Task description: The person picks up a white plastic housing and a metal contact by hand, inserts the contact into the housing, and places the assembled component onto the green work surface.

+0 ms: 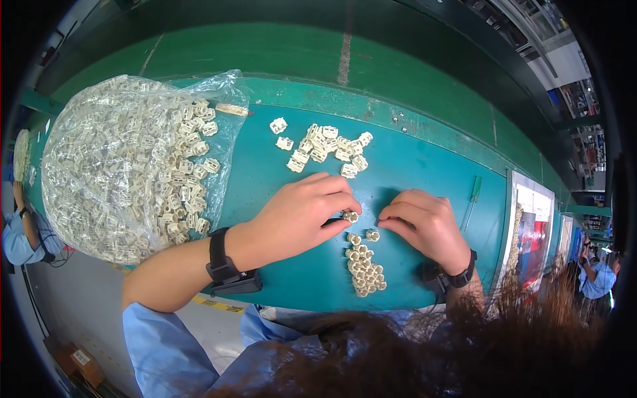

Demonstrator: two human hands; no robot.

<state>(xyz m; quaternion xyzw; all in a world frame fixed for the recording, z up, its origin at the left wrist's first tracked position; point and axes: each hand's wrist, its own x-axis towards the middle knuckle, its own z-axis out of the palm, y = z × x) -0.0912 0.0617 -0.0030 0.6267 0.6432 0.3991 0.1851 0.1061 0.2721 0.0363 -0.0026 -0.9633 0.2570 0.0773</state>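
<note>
Between the thumb and forefinger of my left hand (pixel 308 209) is a small cream plastic part (pixel 351 216), its end turned up. Just to the right, my right hand (pixel 424 222) has thumb and forefinger nearly together; anything between them is too small to make out. Below both hands stands a tight cluster of similar cream parts (pixel 363 268), with a single cream part (pixel 373 235) at its upper right, near my right fingertips. Beyond my left hand lies a loose heap of cream plastic pieces (pixel 322 142).
A large clear plastic bag (pixel 99 172) full of cream pieces lies open at the left of the green table (pixel 265 192). A green-handled screwdriver (pixel 476 189) rests right of my right hand. A framed board (pixel 531 225) is farther right. Other people sit at both sides.
</note>
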